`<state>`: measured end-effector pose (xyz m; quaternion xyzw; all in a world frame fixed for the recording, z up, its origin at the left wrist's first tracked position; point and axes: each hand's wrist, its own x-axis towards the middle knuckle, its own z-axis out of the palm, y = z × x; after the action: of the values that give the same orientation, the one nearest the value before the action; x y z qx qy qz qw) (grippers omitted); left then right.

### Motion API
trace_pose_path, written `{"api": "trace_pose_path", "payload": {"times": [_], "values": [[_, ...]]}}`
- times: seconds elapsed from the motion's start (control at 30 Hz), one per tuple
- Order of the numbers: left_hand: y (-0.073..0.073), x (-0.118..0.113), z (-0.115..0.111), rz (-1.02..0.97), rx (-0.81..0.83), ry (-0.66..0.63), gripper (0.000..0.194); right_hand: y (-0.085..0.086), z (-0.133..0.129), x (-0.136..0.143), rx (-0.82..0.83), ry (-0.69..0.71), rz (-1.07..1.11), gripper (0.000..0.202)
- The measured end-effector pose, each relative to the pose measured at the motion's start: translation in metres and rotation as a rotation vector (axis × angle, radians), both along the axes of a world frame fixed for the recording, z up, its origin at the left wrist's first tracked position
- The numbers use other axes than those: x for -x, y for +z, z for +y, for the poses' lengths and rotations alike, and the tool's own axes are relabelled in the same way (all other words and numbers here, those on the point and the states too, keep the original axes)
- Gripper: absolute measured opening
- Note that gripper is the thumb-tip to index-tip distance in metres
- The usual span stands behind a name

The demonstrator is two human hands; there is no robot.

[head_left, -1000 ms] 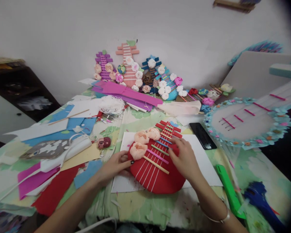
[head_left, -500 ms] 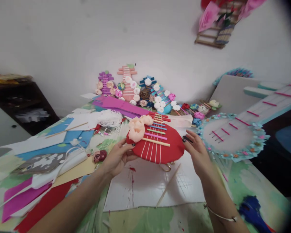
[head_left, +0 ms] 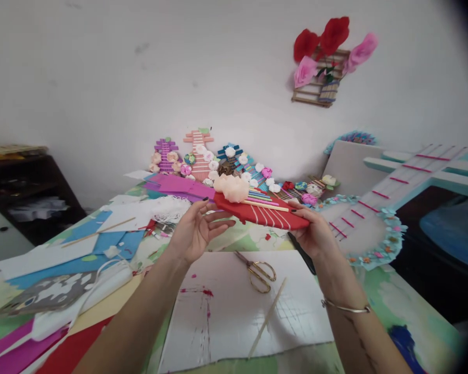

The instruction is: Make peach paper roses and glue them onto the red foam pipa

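A red craft lute (head_left: 275,216), with pale strings, coloured sticks across them and peach paper flowers (head_left: 231,187), is held up tilted almost edge-on above the white board. My right hand (head_left: 315,231) grips its right end, thumb on top and fingers below. At its left end my left hand (head_left: 197,228) supports the edge between thumb and loosely stretched fingers. Gold-handled scissors (head_left: 260,275) lie on the white board (head_left: 234,322) beneath, beside a pale thin stick (head_left: 268,317).
To the left lie coloured sheets (head_left: 83,343), white string (head_left: 171,209) and a white glue gun (head_left: 101,285). Several decorated craft instruments (head_left: 198,156) lean on the back wall. A large turquoise-edged instrument (head_left: 398,234) stands at right, with a dark blue object (head_left: 405,343) nearer me.
The red lute has been raised and tipped from facing me to nearly edge-on. My hands moved up with it, uncovering the scissors. The view has tilted upward and shifted right.
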<state>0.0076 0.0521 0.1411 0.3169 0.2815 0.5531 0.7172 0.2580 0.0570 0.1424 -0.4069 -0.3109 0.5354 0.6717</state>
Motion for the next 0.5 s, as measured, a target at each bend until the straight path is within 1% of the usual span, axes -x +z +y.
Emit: {"api": "trace_pose_path", "payload": {"times": [0.07, 0.13, 0.23, 0.3, 0.4, 0.5], "values": [[0.001, 0.0, 0.003, -0.031, 0.011, 0.005, 0.019, 0.001, -0.001, -0.005, 0.008, 0.022, 0.014, 0.028], [0.002, -0.002, 0.005, -0.051, 0.013, -0.024, 0.017, 0.0, -0.001, -0.009, 0.024, 0.029, 0.032, 0.028], [0.002, -0.007, 0.006, -0.061, 0.033, -0.081, 0.021, -0.001, -0.002, -0.01, 0.053, 0.009, 0.035, 0.027], [0.001, -0.01, 0.008, -0.081, 0.046, -0.096, 0.024, -0.001, -0.003, -0.01, 0.068, -0.012, 0.018, 0.026], [-0.002, -0.01, 0.012, -0.137, 0.057, -0.083, 0.026, 0.0, -0.009, -0.006, 0.066, -0.047, -0.026, 0.024], [-0.006, -0.007, 0.017, -0.181, 0.066, -0.034, 0.025, 0.005, -0.019, 0.001, 0.019, -0.061, -0.092, 0.027]]}}
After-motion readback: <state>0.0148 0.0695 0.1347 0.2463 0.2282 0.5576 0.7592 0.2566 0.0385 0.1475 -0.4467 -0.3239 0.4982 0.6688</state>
